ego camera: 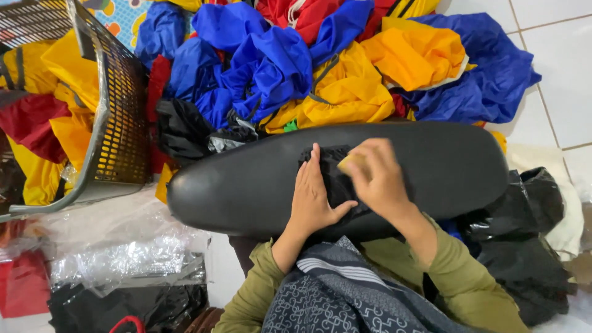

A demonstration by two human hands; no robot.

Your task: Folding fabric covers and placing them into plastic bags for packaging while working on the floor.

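Both hands work on a small black cloth piece (336, 179) lying on top of a long black padded cushion (246, 185) across the person's lap. The left hand (311, 197) lies flat and open, fingers stretched out, pressing the cloth's left edge down. The right hand (379, 179) is curled closed around a small yellow object (348, 161), its fingertips touching the cloth. Beyond the cushion sits a heap of blue and yellow fabric bags (320, 68); a grey plastic basket (120, 123) stands at the left.
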